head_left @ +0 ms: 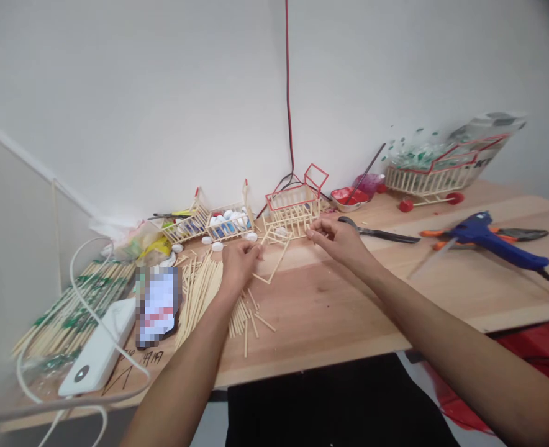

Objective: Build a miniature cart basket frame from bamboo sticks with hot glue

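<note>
My left hand point(241, 264) is closed, its thumb and finger pinched together at a small open frame of thin wooden sticks point(279, 264). Across from it, my right hand point(337, 242) has its fingertips bent together beside the front of a small stick-built cart point(293, 214) with red-painted edges. Whatever those right fingers hold is too small to make out. The cart stands against the wall, behind the stick frame. Loose cut sticks point(200, 292) lie in a fanned pile partly beneath my left wrist.
Two more stick carts point(228, 223) stand left, one filled with bottle caps. Rightward are pliers point(386, 235), a blue glue gun point(498, 239), a dish of red paint point(349, 198) and a larger finished cart point(433, 183). A phone point(158, 304), white power bank point(100, 347) and wrapped sticks point(83, 298) lie left.
</note>
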Motion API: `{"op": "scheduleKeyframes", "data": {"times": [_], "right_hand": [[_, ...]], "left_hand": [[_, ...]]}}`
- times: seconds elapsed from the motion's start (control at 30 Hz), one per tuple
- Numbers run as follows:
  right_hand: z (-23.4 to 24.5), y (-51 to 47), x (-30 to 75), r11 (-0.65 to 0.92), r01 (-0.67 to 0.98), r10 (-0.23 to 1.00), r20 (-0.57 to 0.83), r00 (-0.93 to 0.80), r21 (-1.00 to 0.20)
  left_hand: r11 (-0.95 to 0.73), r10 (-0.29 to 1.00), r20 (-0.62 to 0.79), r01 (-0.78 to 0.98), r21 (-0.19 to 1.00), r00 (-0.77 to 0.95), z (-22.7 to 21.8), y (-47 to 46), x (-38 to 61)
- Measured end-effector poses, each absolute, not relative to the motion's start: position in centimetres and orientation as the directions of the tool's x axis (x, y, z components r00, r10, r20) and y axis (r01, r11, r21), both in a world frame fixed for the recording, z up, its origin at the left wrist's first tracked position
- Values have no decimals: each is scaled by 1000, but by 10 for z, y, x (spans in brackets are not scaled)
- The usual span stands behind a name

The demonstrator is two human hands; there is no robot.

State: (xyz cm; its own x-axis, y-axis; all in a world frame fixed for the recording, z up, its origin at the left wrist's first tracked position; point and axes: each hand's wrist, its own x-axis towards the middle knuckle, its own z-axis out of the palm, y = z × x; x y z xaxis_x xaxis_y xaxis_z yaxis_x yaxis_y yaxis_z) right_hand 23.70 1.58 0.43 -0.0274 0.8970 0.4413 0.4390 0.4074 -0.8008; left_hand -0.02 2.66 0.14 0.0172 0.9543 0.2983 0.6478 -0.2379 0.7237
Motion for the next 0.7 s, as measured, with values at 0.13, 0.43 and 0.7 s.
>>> {"op": "scheduleKeyframes", "data": {"times": [0.13,0.43,0.7], "right_hand": [[4,15,237,404,445,898,438,-28,-799],[5,16,237,404,427,898,440,-16,-809],[6,14,238,410,423,898,439,-31,-808]], "left_hand": [[-160,968,242,566,808,-71,0,31,-1],[-154,979,201,502,851,-39,5,44,-2],[-166,971,228,490,856,-69,-13,52,10]]}}
